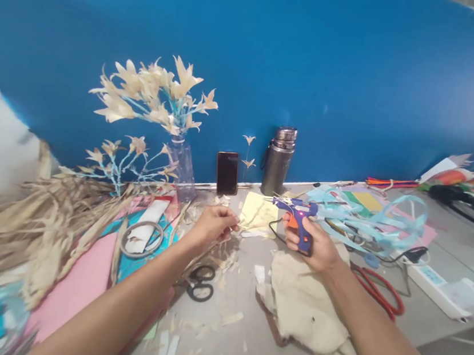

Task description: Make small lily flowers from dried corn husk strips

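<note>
My right hand (317,245) grips a blue hot glue gun (302,211) by its handle, with a finger at the orange trigger. The gun's nozzle points left, over a yellow paper pad (258,212). My left hand (217,224) is closed in a pinch beside the pad's left edge; a thin pale bit shows at the fingertips, too small to name. Black-handled scissors (201,282) lie below my left hand. Under my right wrist is a crumpled beige cloth (307,307).
Pale husk flowers (156,90) stand in a clear bottle (181,165) at the back left. Dried husks (42,217) are heaped at left. A phone (227,173) and a steel flask (279,162) stand by the wall. Blue ribbon (370,220) and a power strip (436,291) lie at right.
</note>
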`<state>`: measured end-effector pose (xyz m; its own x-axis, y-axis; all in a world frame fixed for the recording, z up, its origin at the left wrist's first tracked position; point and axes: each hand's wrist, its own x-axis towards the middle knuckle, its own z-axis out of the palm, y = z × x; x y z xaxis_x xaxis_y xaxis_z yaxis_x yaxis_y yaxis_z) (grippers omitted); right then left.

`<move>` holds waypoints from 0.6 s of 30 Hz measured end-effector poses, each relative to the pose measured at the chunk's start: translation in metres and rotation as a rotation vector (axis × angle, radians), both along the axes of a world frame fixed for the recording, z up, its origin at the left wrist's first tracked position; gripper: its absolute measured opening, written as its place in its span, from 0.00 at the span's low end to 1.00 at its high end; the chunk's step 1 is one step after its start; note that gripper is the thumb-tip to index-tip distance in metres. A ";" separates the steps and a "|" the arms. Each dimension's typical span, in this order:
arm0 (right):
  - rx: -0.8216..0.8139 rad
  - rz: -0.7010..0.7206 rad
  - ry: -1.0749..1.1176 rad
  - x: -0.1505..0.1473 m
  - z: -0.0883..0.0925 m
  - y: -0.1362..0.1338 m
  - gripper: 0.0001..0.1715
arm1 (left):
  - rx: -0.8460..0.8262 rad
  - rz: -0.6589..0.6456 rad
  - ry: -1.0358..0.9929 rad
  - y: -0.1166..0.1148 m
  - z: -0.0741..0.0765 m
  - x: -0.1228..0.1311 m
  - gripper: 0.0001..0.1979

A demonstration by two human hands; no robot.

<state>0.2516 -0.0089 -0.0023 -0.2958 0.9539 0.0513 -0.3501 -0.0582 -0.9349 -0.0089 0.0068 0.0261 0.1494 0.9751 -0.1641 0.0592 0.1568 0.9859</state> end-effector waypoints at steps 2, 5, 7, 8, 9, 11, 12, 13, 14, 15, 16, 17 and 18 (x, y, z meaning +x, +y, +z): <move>0.028 0.035 -0.047 -0.003 -0.002 -0.004 0.23 | -0.025 -0.004 -0.026 0.000 -0.004 0.001 0.08; 0.041 0.133 -0.093 -0.006 -0.008 -0.010 0.24 | -0.059 -0.017 -0.072 0.001 -0.010 0.002 0.07; 0.044 0.175 -0.125 -0.007 -0.011 -0.013 0.24 | -0.074 -0.025 -0.101 0.001 -0.012 0.002 0.07; 0.049 0.180 -0.139 -0.008 -0.012 -0.015 0.24 | -0.081 -0.028 -0.112 0.002 -0.013 0.002 0.06; 0.052 0.176 -0.152 -0.009 -0.012 -0.016 0.24 | -0.088 -0.029 -0.122 0.002 -0.013 0.002 0.06; 0.056 0.167 -0.170 -0.010 -0.013 -0.017 0.25 | -0.104 -0.029 -0.136 0.003 -0.014 0.003 0.06; 0.056 0.165 -0.176 -0.011 -0.013 -0.017 0.25 | -0.112 -0.029 -0.141 0.003 -0.015 0.003 0.06; 0.055 0.165 -0.180 -0.011 -0.013 -0.017 0.25 | -0.118 -0.030 -0.145 0.003 -0.015 0.003 0.07; 0.053 0.163 -0.183 -0.011 -0.014 -0.017 0.25 | -0.124 -0.031 -0.149 0.003 -0.014 0.004 0.07; 0.051 0.156 -0.185 -0.011 -0.014 -0.017 0.25 | -0.129 -0.033 -0.151 0.003 -0.014 0.004 0.07; 0.051 0.146 -0.187 -0.011 -0.015 -0.017 0.25 | -0.132 -0.034 -0.153 0.003 -0.014 0.005 0.07; 0.050 0.134 -0.194 -0.011 -0.016 -0.016 0.25 | -0.135 -0.036 -0.155 0.003 -0.014 0.005 0.07; 0.050 0.125 -0.204 -0.011 -0.017 -0.016 0.24 | -0.137 -0.038 -0.156 0.003 -0.013 0.005 0.07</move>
